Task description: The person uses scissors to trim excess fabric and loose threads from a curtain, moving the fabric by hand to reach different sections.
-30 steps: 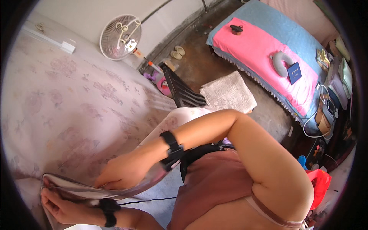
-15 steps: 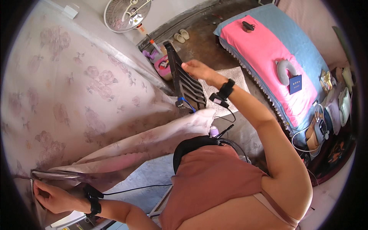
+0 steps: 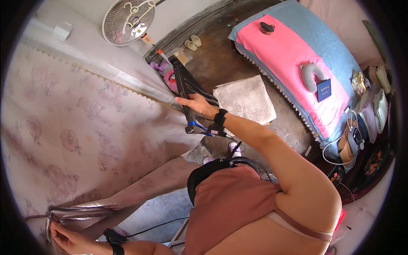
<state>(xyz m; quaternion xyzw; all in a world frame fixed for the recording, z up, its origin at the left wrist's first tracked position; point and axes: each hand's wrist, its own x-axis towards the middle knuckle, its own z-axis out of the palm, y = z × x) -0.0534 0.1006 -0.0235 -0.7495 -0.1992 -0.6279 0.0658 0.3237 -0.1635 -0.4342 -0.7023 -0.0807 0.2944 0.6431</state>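
Note:
My left hand (image 3: 71,239), at the lower left, is closed with its fingertips at the gathered edge of a pale floral curtain (image 3: 76,144). The curtain hangs across the left side, with folds running toward my waist. My right hand (image 3: 199,106) reaches forward and lies over the frame of a black slatted rack (image 3: 182,78), one finger stretched across its edge. The other fingers are partly hidden behind the frame and seem wrapped round it. A blue strap (image 3: 197,125) is on the rack's near end. Black bands with small devices sit on both wrists.
A white fan (image 3: 121,25) stands at the far left, with pale slippers (image 3: 192,43) on the floor nearby. A cream quilted mat (image 3: 244,102) lies right of the rack. The blue and pink bed (image 3: 306,29) bears a grey neck pillow (image 3: 307,78) and a dark blue booklet (image 3: 324,90).
My right hand has moved toward me and left along the rack, whose slats now show less. The curtain's near corner has dropped away from the rack. The view has shifted slightly.

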